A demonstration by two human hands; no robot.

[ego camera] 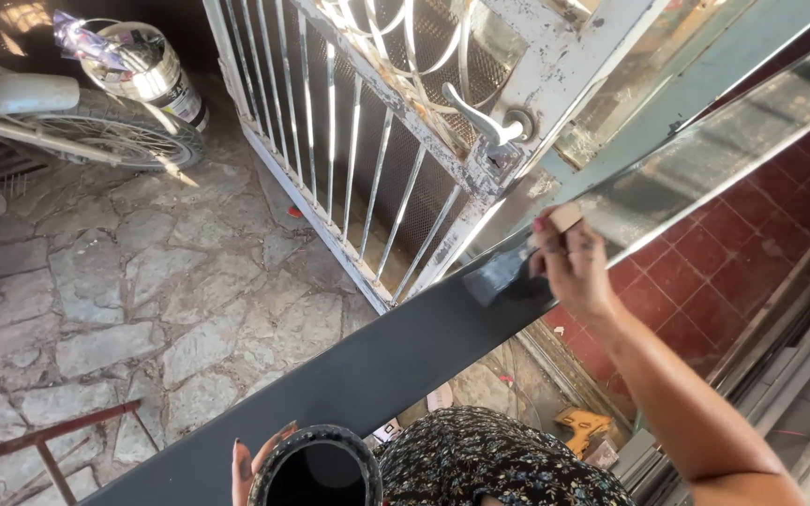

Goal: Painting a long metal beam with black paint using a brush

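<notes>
Right hand [569, 267] clenched around a wide paintbrush [510, 274], wooden handle end poking up above the fingers [581, 245], bristles laid flat on the long metal beam [367, 375] so the black paint spreads along its face. The beam runs diagonally from bottom left to upper right; the near stretch is coated black, the far stretch past the brush is bare, shiny metal, so the brush sits right at the edge of the painted part. Left hand [247, 464] at the bottom edge grips a black-smeared paint can [319, 466], fingers wrapped on its side, held close under the beam, handy for reloading the brush. Behind the beam: a white barred metal gate [367, 141] with a lever handle [480, 117], paint flaking. Stone-paved floor [124, 309] at left, a bicycle wheel [114, 131], red tiles [714, 272] at right. A patterned dark garment [499, 464] covers the person's lap.
</notes>
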